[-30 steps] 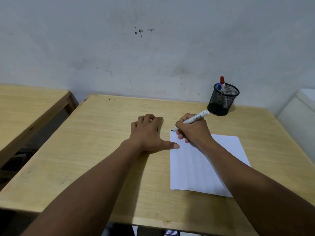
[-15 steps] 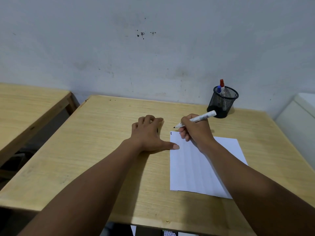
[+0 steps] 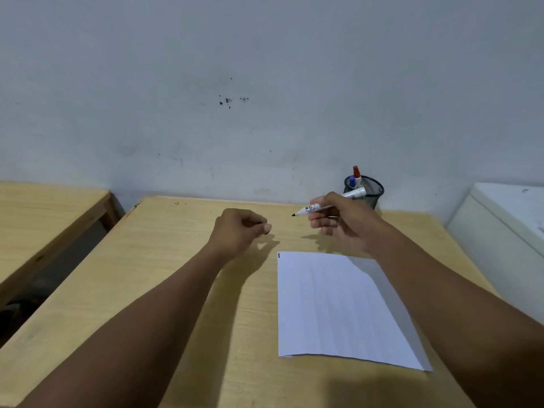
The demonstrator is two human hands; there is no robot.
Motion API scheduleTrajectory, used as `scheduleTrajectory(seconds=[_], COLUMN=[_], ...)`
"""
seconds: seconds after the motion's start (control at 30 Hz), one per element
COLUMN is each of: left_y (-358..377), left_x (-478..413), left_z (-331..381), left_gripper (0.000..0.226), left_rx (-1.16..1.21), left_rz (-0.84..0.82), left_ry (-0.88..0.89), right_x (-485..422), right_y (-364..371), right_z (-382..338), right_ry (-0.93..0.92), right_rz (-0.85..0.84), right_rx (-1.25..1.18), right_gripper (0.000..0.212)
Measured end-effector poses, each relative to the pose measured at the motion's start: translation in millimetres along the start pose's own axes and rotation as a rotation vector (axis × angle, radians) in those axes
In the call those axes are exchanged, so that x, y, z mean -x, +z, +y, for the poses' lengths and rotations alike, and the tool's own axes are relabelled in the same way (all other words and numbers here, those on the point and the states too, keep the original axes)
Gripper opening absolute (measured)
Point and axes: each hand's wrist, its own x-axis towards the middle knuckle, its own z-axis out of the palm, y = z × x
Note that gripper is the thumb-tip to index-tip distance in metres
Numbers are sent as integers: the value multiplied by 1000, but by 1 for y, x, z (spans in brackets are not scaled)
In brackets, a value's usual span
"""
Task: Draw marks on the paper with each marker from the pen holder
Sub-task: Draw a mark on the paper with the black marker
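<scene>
Risk, ink: the black marker (image 3: 329, 203) sits uncapped with its tip bare over the counter (image 3: 176, 260); we judge a stray touch would stain the wood or a finger.
Risk, capping: if the cap goes on crooked, we expect the tip to get crushed or ink to smear the fingers.
Risk, holder: the pen holder (image 3: 371, 192) stands just behind the right hand; a careless return could tip it.
Right hand (image 3: 341, 223): closed round the marker barrel, raised off the counter, tip pointing left.
Left hand (image 3: 240, 228): curled into a loose fist, something small and dark pinched at the fingertips, probably the cap; we cannot confirm.
Paper (image 3: 338, 304): flat on the counter, nearer us than both hands, one short black mark at its far-left corner.
Holder contents: a red marker (image 3: 356, 172) and a blue marker (image 3: 351, 182) remain inside.
</scene>
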Motion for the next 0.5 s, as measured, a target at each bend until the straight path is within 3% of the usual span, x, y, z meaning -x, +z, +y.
scheduleTrajectory(seconds=[0.17,0.5], left_y=[11,27], left_x=[-3,-7], left_z=[38,42], left_gripper=[19,19], left_rx=[561,670], left_rz=[-82,-118], left_ry=[-148,-217], right_x=[3,5], right_y=[-2,-3], right_z=[-10,-14], right_ry=[-27,-72], right_rz=[15,-26], right_rx=[-102,-114], right_gripper=[14,7])
